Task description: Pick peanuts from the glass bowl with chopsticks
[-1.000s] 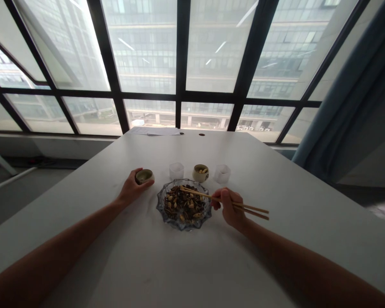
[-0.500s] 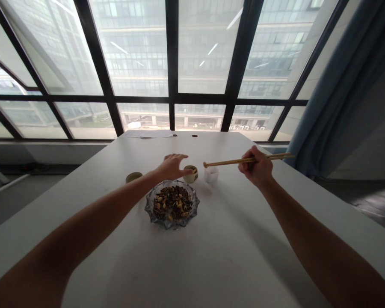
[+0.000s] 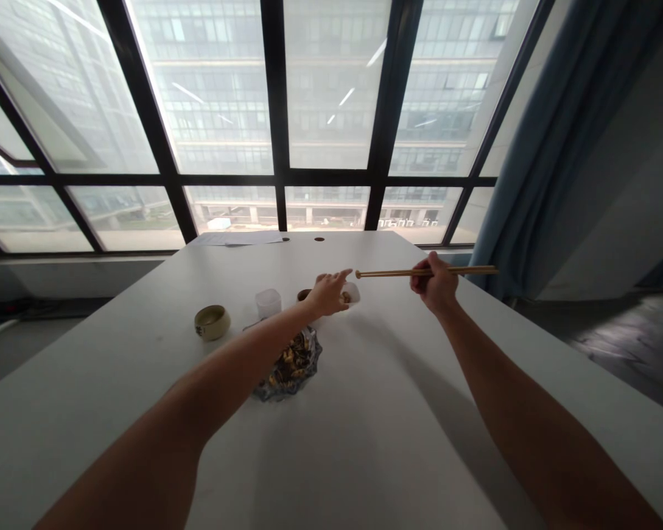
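My right hand is closed on a pair of wooden chopsticks, held level above the table with the tips pointing left. My left hand reaches across over the small cups, its fingers curled near a small white cup and covering most of a cream cup with nuts in it. Whether the left hand grips anything is unclear. A glass dish of dark seeds and nuts sits under my left forearm, half hidden.
A green-brown cup and a translucent white cup stand left of my hand on the white table. Papers lie at the far edge by the window. A blue curtain hangs at right.
My left hand left the green-brown cup and crossed right to the small white cup. My right hand lifted the chopsticks out of the dish and raised them to the right.
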Demonstrator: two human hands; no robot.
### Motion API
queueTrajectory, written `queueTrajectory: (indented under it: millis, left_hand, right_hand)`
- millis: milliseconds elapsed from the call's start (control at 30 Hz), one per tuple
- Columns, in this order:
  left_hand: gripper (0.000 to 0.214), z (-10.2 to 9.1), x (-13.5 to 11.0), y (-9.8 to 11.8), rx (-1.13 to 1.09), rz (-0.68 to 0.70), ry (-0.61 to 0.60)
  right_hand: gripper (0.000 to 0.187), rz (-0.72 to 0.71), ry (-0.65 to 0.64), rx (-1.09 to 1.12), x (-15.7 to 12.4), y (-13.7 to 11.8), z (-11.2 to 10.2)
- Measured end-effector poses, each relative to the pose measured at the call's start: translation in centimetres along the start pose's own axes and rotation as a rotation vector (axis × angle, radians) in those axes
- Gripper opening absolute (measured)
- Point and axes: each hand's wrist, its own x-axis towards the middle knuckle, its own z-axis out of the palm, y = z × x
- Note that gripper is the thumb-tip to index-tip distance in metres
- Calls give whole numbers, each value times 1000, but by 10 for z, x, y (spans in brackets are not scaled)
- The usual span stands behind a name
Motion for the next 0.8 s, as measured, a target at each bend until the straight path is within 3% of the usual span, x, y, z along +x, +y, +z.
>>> queueTrajectory:
  millis: [133,300,533,700,800]
  left_hand:
    - [93,-3,-8,-5,-42,144,145]
    - [98,-2,-9,-8,-98,115,163]
    - [101,10,0,-5,-120,14,21]
    - [98,19,10,0,-94,-63,-89]
    - [102,12,12,0,-62,-86,-147]
  right_hand:
    - [53,-36,-15,-83,-3,-1,0]
    - [55,-49,-58,-143,-8,1,1]
    - [60,-95,-240,-434,-20,3,11]
    - [61,-177,-147,-454,-24,-7,17]
    - [64,-216,-51,-399,-26,-17,24]
